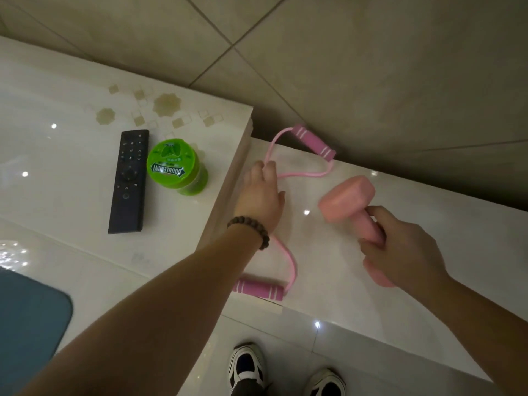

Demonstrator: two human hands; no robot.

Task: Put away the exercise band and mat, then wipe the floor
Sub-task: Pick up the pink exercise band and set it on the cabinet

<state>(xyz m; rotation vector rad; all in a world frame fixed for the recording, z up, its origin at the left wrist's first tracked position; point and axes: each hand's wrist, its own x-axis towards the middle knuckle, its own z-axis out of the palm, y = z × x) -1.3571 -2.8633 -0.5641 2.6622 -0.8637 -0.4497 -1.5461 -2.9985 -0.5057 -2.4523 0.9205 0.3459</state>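
A green plastic gum canister [175, 167] stands on the raised white surface [57, 155]; its lid reads "DOUBLEMINT" in white letters on a dark banner, with small print above that is too fine to read. The lid is on, and the contents cannot be made out through the tinted wall. Just beside it on the left lies a black remote control [129, 181], its buttons carrying small white symbols.

The pink exercise band [290, 264] lies on the lower white ledge [400, 270], looped in a figure eight, with one foam handle at the far edge and the other at the near edge. The left hand [261, 195], a beaded bracelet [251, 227] at its wrist, rests over the band's middle with fingers reaching forward and touching the cord; whether that grip pinches the cord or only touches it cannot be told. The right hand [400, 252] has a closed grip, its fingers curled round the handle of a pink dumbbell [353, 207] held above the ledge.

A corner of the blue mat [31, 318] shows on the glossy floor at lower left. Two black-and-white sneakers [247, 364] stand at the bottom.
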